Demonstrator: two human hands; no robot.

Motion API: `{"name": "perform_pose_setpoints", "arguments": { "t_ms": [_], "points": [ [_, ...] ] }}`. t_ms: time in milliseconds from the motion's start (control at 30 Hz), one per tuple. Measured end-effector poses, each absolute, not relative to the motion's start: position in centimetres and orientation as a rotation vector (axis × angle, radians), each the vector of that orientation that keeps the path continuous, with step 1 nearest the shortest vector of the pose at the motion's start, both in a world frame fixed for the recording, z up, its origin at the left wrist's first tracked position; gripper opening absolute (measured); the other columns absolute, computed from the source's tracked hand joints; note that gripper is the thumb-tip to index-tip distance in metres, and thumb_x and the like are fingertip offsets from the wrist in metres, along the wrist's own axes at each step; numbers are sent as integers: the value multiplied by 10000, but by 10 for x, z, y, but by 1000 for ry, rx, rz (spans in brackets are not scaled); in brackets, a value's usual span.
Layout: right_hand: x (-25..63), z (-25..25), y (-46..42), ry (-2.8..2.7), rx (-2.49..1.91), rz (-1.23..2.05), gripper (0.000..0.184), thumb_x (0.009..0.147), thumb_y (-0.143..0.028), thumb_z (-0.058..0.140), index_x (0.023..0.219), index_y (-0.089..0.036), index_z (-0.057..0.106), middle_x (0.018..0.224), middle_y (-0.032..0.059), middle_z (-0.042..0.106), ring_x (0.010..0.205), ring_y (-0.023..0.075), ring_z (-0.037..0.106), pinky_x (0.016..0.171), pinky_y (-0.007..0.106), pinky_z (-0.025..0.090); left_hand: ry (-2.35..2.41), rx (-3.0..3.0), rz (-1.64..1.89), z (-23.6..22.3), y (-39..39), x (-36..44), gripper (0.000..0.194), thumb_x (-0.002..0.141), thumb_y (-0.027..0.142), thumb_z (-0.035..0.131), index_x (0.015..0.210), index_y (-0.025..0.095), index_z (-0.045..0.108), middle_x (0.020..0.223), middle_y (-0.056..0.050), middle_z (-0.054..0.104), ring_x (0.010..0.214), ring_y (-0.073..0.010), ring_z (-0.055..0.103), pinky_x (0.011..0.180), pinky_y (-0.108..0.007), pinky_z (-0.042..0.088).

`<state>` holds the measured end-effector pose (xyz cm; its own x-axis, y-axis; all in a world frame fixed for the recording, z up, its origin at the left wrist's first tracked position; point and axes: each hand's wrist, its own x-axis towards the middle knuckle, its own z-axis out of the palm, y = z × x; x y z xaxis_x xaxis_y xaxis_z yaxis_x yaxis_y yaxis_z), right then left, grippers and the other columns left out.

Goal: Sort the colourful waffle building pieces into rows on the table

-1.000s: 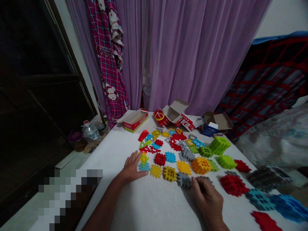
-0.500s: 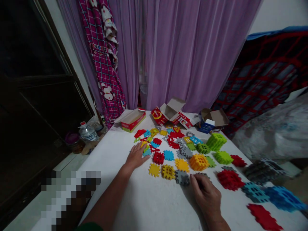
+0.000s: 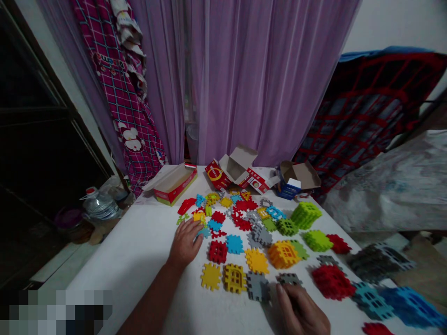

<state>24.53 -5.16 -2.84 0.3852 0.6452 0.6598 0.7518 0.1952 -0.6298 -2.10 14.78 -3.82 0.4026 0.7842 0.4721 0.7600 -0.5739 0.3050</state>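
My left hand (image 3: pixel 186 244) lies low over the left edge of the loose plastic building tiles, fingers apart and slightly bent. Its fingertips reach a teal tile (image 3: pixel 204 232) and lie just below a yellow piece (image 3: pixel 199 217). My right hand (image 3: pixel 303 311) is curled closed at the front of the table, thumb against the bent fingers; whatever it may hold is hidden. Just beyond it sits a dark grey tile (image 3: pixel 289 278). Between the hands are a flat yellow tile (image 3: pixel 211 277), a yellow window tile (image 3: pixel 234 278) and a grey tile (image 3: pixel 258 286).
Sorted stacks stand at the right: orange (image 3: pixel 284 254), lime green (image 3: pixel 306 215), red (image 3: pixel 333 282), blue (image 3: pixel 414 304) and dark grey (image 3: pixel 380 262). Opened cartons, a red-green one (image 3: pixel 176 186), a red one (image 3: pixel 218 173) and a blue one (image 3: pixel 289 188), line the white table's back edge by purple curtains (image 3: pixel 272 83).
The view has shifted, so the table's contents appear further left and lower. My left hand's fingers have drawn back slightly, uncovering more of the yellow piece. My right hand stays curled.
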Motion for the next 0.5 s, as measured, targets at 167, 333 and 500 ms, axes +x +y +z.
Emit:
{"name": "perform_pose_setpoints", "arguments": {
  "t_ms": [167,333,500],
  "points": [
    [244,-30,-51,-1324,-1429,-118,178,933,-311,600,795,-216,657,658,-3,645,555,94,584,570,200,453,1410,2608,1086,-43,154,-23,265,899,278,507,1023,242,739,1123,-68,738,1151,-274,616,1049,-524,441],
    [244,-26,-49,-1365,-1396,-192,151,930,-243,590,786,-212,626,631,-20,621,522,86,558,532,199,437,1379,2586,1155,-39,158,-26,261,898,256,506,1009,244,743,1077,-68,749,1111,-258,636,1045,-494,447],
    [250,-26,-47,-1389,-1354,-300,114,912,-202,608,799,-198,620,635,-21,625,525,83,562,543,191,441,1313,2613,924,-19,178,-9,307,907,268,503,1128,236,713,1196,-75,712,1159,-242,607,1068,-457,419]
  ]
}}
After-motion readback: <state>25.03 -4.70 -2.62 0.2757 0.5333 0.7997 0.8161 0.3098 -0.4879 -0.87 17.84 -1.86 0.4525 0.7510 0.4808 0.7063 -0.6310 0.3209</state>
